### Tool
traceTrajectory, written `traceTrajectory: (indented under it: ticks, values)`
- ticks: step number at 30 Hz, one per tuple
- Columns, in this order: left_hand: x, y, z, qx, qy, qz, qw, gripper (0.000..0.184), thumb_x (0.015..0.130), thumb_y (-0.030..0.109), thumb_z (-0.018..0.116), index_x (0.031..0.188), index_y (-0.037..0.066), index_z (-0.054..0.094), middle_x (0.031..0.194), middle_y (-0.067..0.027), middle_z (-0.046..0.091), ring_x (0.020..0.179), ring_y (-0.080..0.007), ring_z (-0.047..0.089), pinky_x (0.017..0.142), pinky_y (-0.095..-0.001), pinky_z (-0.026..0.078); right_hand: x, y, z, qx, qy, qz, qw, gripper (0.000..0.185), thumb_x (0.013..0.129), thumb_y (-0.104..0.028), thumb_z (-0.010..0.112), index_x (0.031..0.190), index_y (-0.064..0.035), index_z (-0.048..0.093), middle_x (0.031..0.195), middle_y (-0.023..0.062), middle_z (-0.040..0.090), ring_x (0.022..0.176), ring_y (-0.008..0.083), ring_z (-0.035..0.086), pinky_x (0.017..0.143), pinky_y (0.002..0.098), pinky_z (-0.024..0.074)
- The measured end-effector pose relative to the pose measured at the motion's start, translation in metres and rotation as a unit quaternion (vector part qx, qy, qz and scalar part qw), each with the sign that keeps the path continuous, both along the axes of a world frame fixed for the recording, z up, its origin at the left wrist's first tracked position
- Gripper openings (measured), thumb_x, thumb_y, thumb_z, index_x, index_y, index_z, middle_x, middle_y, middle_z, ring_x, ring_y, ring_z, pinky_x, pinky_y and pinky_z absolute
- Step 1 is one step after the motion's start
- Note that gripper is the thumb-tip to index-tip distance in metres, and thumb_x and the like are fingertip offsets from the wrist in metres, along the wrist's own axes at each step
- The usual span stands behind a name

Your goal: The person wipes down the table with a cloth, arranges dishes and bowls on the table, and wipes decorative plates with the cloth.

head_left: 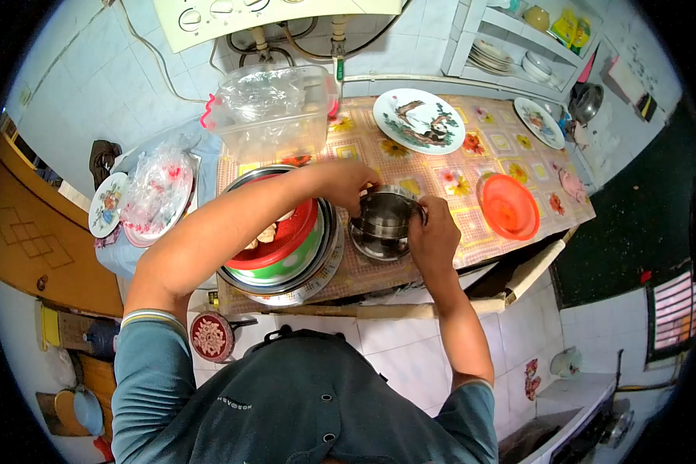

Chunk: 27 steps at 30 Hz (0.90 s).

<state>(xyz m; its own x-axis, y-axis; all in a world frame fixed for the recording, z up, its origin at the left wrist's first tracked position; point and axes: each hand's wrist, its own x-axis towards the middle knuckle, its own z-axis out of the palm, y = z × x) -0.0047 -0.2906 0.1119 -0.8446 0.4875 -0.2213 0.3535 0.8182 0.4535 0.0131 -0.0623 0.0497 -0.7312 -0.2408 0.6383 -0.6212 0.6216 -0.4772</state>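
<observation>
Two stainless steel bowls (384,214) appear together on the patterned tablecloth, the upper one tilted over the lower (379,246). My right hand (435,230) grips the right rim, thumb at the edge. At the far left rim, my left hand (350,184) is curled with its fingers against the steel; its fingertips are partly hidden. My left forearm passes over a red strainer basket (290,243) holding pale food pieces (266,234). That basket sits in a green and white basin (286,272), nested in larger metal basins.
An orange-red bowl (510,206) stands to the right. Behind are a panda plate (419,121) and a clear plastic bin (274,116). Another plate (539,122) lies far right. Plastic bags (158,185) cover plates at left. A red-topped stool (212,337) stands below the table's edge.
</observation>
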Motion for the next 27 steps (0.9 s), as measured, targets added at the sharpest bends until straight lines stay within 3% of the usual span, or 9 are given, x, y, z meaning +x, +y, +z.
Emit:
traceTrajectory:
  ticks: [9, 13, 15, 20, 22, 23, 25, 27]
  values:
    - [0.000, 0.005, -0.008, 0.110, 0.122, -0.071, 0.984, 0.039, 0.067, -0.003, 0.063, 0.105, 0.008, 0.066, 0.094, -0.0164, 0.066, 0.093, -0.0370, 0.062, 0.079, -0.0433, 0.048, 0.032, 0.003, 0.007, -0.010, -0.003, 0.015, 1.000, 0.018, 0.075, -0.008, 0.068, 0.088, -0.0089, 0.056, 0.094, 0.0099, 0.061, 0.082, 0.0308, 0.062, 0.066, 0.0415, 0.0517]
    - [-0.002, 0.012, -0.005, 0.084, 0.170, -0.092, 0.978, 0.037, 0.065, -0.006, 0.061, 0.099, 0.006, 0.065, 0.092, -0.0149, 0.067, 0.091, -0.0361, 0.062, 0.075, -0.0438, 0.048, 0.043, -0.001, 0.011, -0.029, -0.014, 0.044, 0.999, 0.021, 0.072, -0.009, 0.072, 0.087, -0.0088, 0.057, 0.090, 0.0091, 0.060, 0.081, 0.0286, 0.062, 0.065, 0.0393, 0.0521]
    - [-0.001, 0.014, -0.003, 0.013, 0.144, -0.074, 0.987, 0.043, 0.067, -0.003, 0.063, 0.108, 0.009, 0.064, 0.092, -0.0163, 0.065, 0.093, -0.0376, 0.062, 0.078, -0.0454, 0.048, 0.042, -0.002, 0.011, -0.039, -0.031, 0.025, 0.998, 0.023, 0.072, -0.010, 0.073, 0.089, -0.0085, 0.058, 0.091, 0.0093, 0.061, 0.081, 0.0282, 0.062, 0.066, 0.0391, 0.0521]
    - [0.000, 0.012, 0.002, 0.038, 0.128, -0.081, 0.988, 0.044, 0.066, -0.004, 0.063, 0.109, 0.009, 0.062, 0.094, -0.0164, 0.065, 0.095, -0.0372, 0.062, 0.080, -0.0451, 0.048, 0.043, 0.000, 0.011, -0.076, -0.111, -0.012, 0.991, 0.032, 0.071, -0.013, 0.074, 0.099, -0.0072, 0.059, 0.092, 0.0101, 0.061, 0.083, 0.0282, 0.063, 0.067, 0.0390, 0.0524]
    - [0.002, 0.011, 0.002, 0.043, 0.124, -0.083, 0.988, 0.044, 0.066, -0.004, 0.063, 0.108, 0.008, 0.063, 0.094, -0.0164, 0.065, 0.095, -0.0370, 0.062, 0.080, -0.0452, 0.048, 0.040, 0.003, 0.006, -0.040, -0.017, 0.034, 0.998, 0.041, 0.068, -0.006, 0.076, 0.106, -0.0056, 0.062, 0.089, 0.0084, 0.061, 0.063, 0.0163, 0.055, 0.057, 0.0275, 0.0473]
    - [0.002, 0.010, 0.003, 0.037, 0.117, -0.098, 0.988, 0.044, 0.066, -0.005, 0.063, 0.108, 0.008, 0.063, 0.094, -0.0162, 0.066, 0.096, -0.0368, 0.062, 0.080, -0.0452, 0.048, 0.042, 0.003, 0.006, -0.040, -0.017, 0.035, 0.998, 0.041, 0.068, -0.006, 0.076, 0.106, -0.0056, 0.062, 0.089, 0.0084, 0.061, 0.063, 0.0163, 0.055, 0.057, 0.0275, 0.0473]
    - [0.006, 0.008, 0.005, 0.031, 0.111, -0.109, 0.987, 0.043, 0.066, -0.005, 0.063, 0.107, 0.008, 0.064, 0.095, -0.0161, 0.066, 0.096, -0.0367, 0.062, 0.080, -0.0453, 0.047, 0.046, 0.005, 0.005, -0.021, -0.018, 0.056, 0.998, 0.044, 0.068, -0.011, 0.075, 0.109, -0.0063, 0.059, 0.096, 0.0118, 0.061, 0.084, 0.0307, 0.063, 0.069, 0.0390, 0.0524]
    - [0.014, 0.005, 0.006, 0.035, 0.127, -0.094, 0.987, 0.046, 0.064, -0.006, 0.064, 0.109, 0.007, 0.064, 0.098, -0.0166, 0.066, 0.099, -0.0360, 0.061, 0.083, -0.0445, 0.048, 0.050, 0.003, 0.003, -0.020, -0.021, 0.066, 0.997, 0.044, 0.068, -0.011, 0.075, 0.109, -0.0066, 0.059, 0.096, 0.0119, 0.061, 0.084, 0.0306, 0.063, 0.069, 0.0389, 0.0524]
